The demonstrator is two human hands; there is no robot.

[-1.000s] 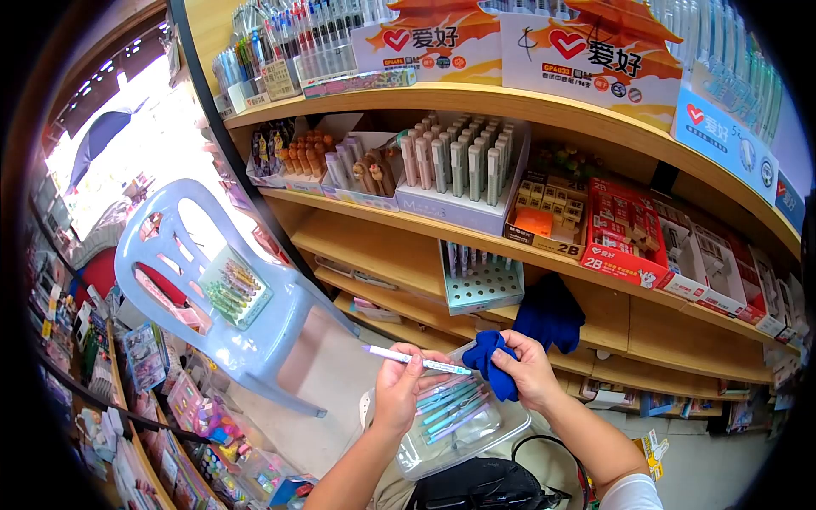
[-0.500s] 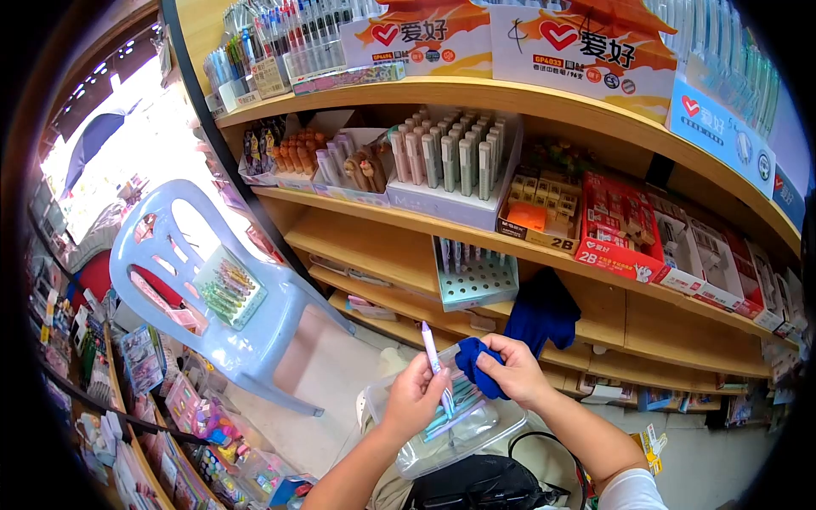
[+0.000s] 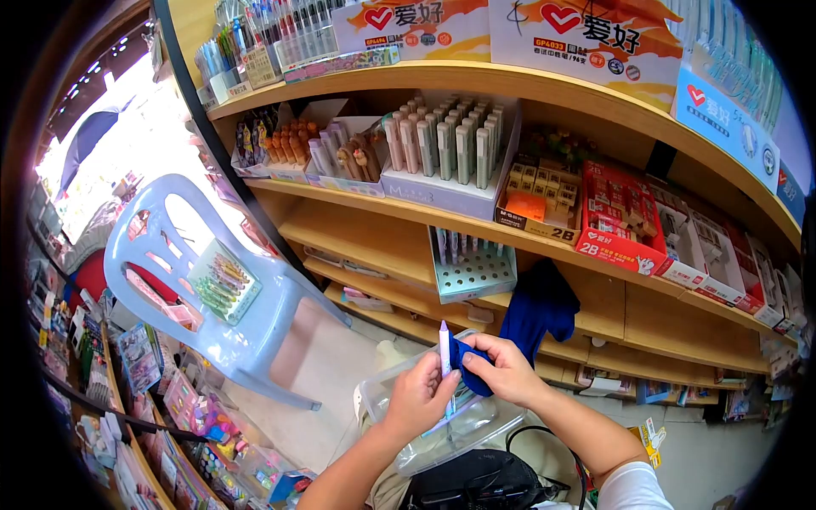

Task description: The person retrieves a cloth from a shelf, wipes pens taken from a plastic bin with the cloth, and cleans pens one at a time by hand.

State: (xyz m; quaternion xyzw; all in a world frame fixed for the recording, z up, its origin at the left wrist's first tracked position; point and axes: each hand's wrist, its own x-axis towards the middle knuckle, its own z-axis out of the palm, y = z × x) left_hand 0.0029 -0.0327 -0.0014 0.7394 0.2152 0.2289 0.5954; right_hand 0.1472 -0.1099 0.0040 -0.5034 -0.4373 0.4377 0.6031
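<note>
Upright in my left hand (image 3: 419, 393) is a light purple pen (image 3: 444, 347), its tip pointing up. My right hand (image 3: 503, 371) grips a bunched dark blue cloth (image 3: 467, 364), which touches the pen's side. Under both hands sits a clear plastic box (image 3: 476, 438) on my lap, with several pens lying in it, partly hidden by my hands. A pen display box (image 3: 474, 276) with rows of holes, some holding pens, stands on the shelf ahead. Beside it hangs another dark blue cloth (image 3: 541, 310).
A light blue plastic chair (image 3: 246, 340) stands at the left, carrying a box of pens (image 3: 224, 282). Wooden shelves (image 3: 357, 228) ahead hold boxed pens (image 3: 450, 144) and erasers (image 3: 544, 191). A black bag (image 3: 476, 483) rests at my waist. Stationery racks line the lower left.
My right hand has brought the cloth left against the pen, and the two hands are now closer together. The view has shifted slightly.
</note>
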